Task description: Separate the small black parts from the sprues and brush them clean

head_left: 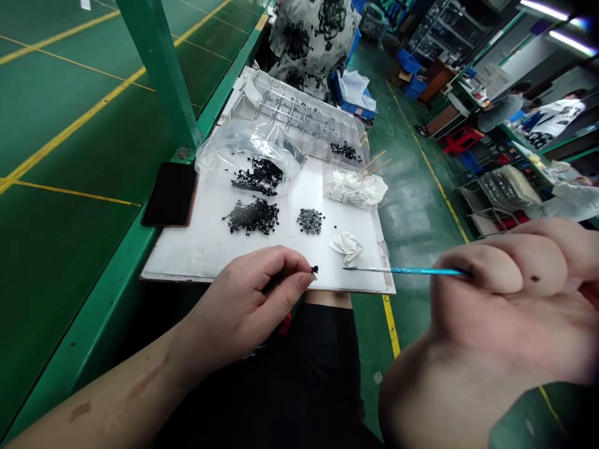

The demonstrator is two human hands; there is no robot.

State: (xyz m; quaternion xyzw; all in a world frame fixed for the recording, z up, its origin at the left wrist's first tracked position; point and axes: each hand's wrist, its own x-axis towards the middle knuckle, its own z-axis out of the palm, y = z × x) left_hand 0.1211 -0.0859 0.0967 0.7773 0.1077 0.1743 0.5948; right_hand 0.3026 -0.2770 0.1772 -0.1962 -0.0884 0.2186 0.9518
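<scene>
My left hand (pixel 262 296) pinches a small black part (pixel 315 269) between thumb and forefinger, over the front edge of a white board (pixel 187 255). In my closed right hand (pixel 505 287) is a thin blue-handled tool (pixel 421 270), its narrow metal tip pointing left toward the black part but apart from it. Whether the tip is a brush or a point is too small to tell. Beyond my left hand lie a pile of black branched pieces (pixel 253 217) and a cluster of small ring-like parts (pixel 310 221). A crumpled white tissue (pixel 347 246) sits near the tool's tip.
A clear plastic bag (pixel 219 146) holds more black pieces. Behind it is a divided clear tray (pixel 299 112). A box (pixel 355 187) with white wipes and thin sticks stands right. A phone (pixel 170 194) rests on the left by a green post (pixel 161 68). Another person sits opposite.
</scene>
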